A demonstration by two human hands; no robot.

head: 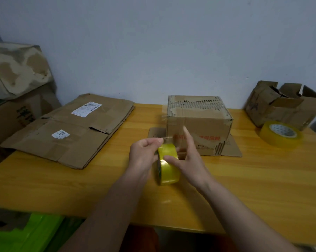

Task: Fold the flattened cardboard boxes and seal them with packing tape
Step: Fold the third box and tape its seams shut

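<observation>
A yellow packing tape roll (169,166) stands on edge above the wooden table (244,179), between both hands. My left hand (142,157) pinches the loose clear tape end at the top of the roll. My right hand (188,160) holds the roll, thumb across its face and index finger pointing up. Just behind them a folded cardboard box (199,124) stands upright, its bottom flaps spread on the table and its top worn and torn. Flattened cardboard boxes (71,130) with white labels lie at the left.
A second, larger tape roll (279,133) lies flat at the right. Behind it sits an open crumpled box (284,104). Stacked cartons (17,84) stand at the far left by the wall. A green object (26,233) is below the table's front edge.
</observation>
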